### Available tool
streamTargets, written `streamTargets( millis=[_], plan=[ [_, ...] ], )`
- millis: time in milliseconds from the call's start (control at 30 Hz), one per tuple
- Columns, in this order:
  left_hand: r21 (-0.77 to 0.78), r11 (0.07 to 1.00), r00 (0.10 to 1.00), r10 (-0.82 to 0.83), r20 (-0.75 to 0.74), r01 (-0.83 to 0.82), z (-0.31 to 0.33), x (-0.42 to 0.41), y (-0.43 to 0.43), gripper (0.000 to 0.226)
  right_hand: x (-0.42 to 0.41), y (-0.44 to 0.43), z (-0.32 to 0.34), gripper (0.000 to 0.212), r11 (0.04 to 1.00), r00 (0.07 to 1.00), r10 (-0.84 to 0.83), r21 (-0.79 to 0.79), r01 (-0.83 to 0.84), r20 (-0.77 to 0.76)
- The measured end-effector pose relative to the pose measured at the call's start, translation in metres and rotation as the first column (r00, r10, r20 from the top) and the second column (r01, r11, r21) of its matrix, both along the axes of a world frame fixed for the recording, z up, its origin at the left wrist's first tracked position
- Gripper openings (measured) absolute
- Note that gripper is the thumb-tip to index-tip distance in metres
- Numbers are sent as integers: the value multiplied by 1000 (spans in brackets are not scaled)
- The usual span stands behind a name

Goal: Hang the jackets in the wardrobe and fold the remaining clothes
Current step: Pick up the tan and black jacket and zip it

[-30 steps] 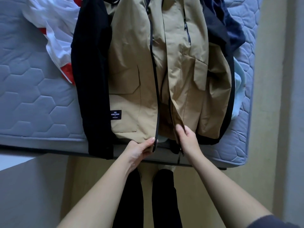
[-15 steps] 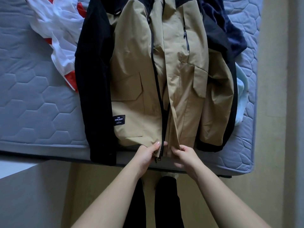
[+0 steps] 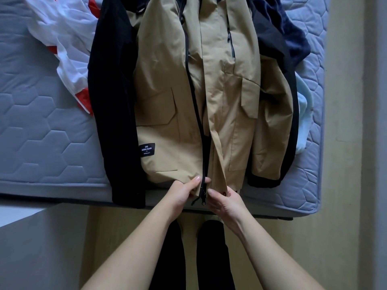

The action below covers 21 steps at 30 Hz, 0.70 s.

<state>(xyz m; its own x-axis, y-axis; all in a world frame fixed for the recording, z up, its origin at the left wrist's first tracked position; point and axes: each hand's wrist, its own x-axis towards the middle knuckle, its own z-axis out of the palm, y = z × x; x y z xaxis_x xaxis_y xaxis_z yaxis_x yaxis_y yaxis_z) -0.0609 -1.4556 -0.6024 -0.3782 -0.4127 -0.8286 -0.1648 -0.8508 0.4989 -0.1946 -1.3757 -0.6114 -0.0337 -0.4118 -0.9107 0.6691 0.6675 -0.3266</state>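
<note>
A tan jacket point(image 3: 167, 114) with black sleeves lies front-up on the grey mattress point(image 3: 41, 132), its hem at the near edge. My left hand point(image 3: 184, 191) pinches the bottom of the left front panel beside the black zipper. Just to the right, my right hand point(image 3: 224, 199) grips the bottom of the right panel. The two zipper ends meet between my thumbs, and the zipper pull hangs below them.
A white and red garment point(image 3: 67, 51) lies crumpled at the left of the jacket. A dark navy garment point(image 3: 293, 36) and a pale blue one point(image 3: 302, 122) stick out from under its right side. The floor and my dark-trousered legs point(image 3: 211, 258) are below the mattress edge.
Both hands have drawn together at the hem, bringing the two front panels side by side at the zipper's bottom end. The view has shifted slightly.
</note>
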Motion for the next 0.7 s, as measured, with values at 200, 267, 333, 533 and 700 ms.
streamTargets(
  millis=[200,267,333,533,700],
  plan=[
    [-12,997,990,-78,115,80,-3,12,0,27,-2,-4,4,20,1000,1000,-24,-21,24,13],
    [32,998,990,-66,122,63,-3,17,2,29,-4,-4,7,24,998,997,-29,-62,34,78],
    [48,996,990,-73,117,68,-2,20,4,27,-5,-4,8,27,997,996,-13,-76,20,93],
    [167,981,993,-109,46,100,2,25,5,33,-2,-3,4,14,999,1000,1,-39,-1,-7],
    [171,971,982,-180,48,169,3,24,0,34,2,-7,5,18,1000,998,15,-5,-15,-56]
  ],
)
